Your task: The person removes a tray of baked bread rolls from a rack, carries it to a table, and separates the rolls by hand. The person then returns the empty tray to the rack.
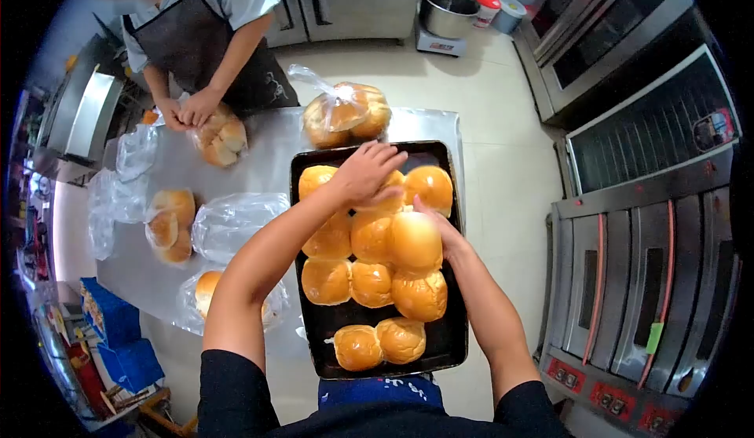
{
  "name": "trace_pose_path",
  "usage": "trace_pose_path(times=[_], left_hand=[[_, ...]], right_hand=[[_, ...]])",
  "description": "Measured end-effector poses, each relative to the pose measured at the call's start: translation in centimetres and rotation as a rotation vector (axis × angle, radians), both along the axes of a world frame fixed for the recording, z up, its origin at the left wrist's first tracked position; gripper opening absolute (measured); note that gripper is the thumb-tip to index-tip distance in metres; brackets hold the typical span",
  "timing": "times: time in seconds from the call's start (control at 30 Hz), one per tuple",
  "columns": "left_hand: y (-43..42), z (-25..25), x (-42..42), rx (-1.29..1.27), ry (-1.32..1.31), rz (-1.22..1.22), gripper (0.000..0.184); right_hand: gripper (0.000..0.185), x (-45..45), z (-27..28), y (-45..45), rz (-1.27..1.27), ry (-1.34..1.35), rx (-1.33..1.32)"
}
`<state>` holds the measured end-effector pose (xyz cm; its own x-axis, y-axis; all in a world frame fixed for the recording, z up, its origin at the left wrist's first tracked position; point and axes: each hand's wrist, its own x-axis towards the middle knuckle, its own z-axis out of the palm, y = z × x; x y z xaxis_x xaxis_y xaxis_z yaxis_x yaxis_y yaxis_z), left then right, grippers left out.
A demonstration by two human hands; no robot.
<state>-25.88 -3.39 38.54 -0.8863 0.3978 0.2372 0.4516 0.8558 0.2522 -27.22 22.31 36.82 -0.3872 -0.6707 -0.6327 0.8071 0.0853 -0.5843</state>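
Observation:
A dark baking tray [301, 344] holds golden, glossy buns, most of them joined in a block. My left hand [367, 175] lies over the buns in the tray's far rows, fingers stretched out and slightly apart. At the block's right side, my right hand [444, 232] curls around a bun [416, 243] that looks raised and tilted above its neighbours. The thumb shows at its far edge; the other fingers are mostly hidden. Two joined buns [380, 344] sit apart at the near end. A far-right bun [429, 188] lies beyond my right thumb.
Bagged buns [347, 114] stand on the metal table [271, 144] beyond the tray. More bread [170, 224] and clear plastic bags [236, 222] lie left. Across the table, a co-worker's hands [192, 110] work at bagged bread [220, 136]. Ovens [628, 281] line the right.

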Motion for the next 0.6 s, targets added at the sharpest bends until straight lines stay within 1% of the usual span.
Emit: trace_pose_path(times=[0.03, 0.1, 0.17, 0.23, 0.27, 0.3, 0.37, 0.4, 0.43, 0.5, 0.53, 0.57, 0.6], left_hand=[[-0.6, -0.1, 1.0, -0.007, -0.004, 0.013, 0.073], [-0.9, -0.5, 2.9, -0.042, 0.046, -0.053, 0.074], [-0.8, -1.1, 3.1, -0.030, 0.038, -0.065, 0.075], [-0.6, -1.3, 2.6, -0.059, 0.077, -0.066, 0.073], [-0.5, -1.2, 2.2, -0.054, 0.088, -0.063, 0.073], [-0.5, -1.1, 2.0, -0.043, 0.070, -0.045, 0.070], [-0.4, -1.4, 1.9, -0.027, 0.041, -0.018, 0.068], [-0.4, -1.5, 1.7, 0.012, 0.049, 0.021, 0.065], [-0.3, -1.5, 1.5, 0.049, 0.059, 0.057, 0.062], [0.0, -1.4, 1.4, 0.053, 0.069, 0.074, 0.061], [0.1, -1.3, 1.4, 0.028, 0.054, 0.086, 0.061], [0.1, -1.2, 1.3, 0.002, 0.041, 0.099, 0.061], [0.1, -1.1, 1.4, 0.001, 0.042, 0.102, 0.061]], right_hand=[[0.067, 0.1, -0.2, -0.5, 0.030, 0.067, 0.029], [0.064, 0.4, -0.4, -0.6, 0.069, 0.038, -0.003], [0.061, 0.7, 0.4, -0.6, 0.099, 0.026, -0.027], [0.053, 1.7, 1.2, -0.3, -0.032, -0.072, -0.080], [0.047, 1.8, 1.0, 0.2, -0.033, -0.061, -0.098], [0.047, 2.1, 1.1, 0.7, -0.030, -0.055, -0.093], [0.052, 3.2, 2.4, 1.0, 0.012, 0.018, -0.206], [0.063, 3.8, 3.1, 1.2, 0.064, 0.026, -0.253], [0.063, 4.3, 2.9, 1.4, 0.067, 0.021, -0.253], [0.072, 5.4, 2.3, 2.6, 0.174, 0.041, -0.322], [0.074, 5.8, 3.6, 3.1, 0.264, 0.100, -0.275], [0.077, 6.2, 4.9, 3.3, 0.322, 0.152, -0.295], [0.079, 6.3, 4.3, 4.2, 0.341, 0.159, -0.331]])
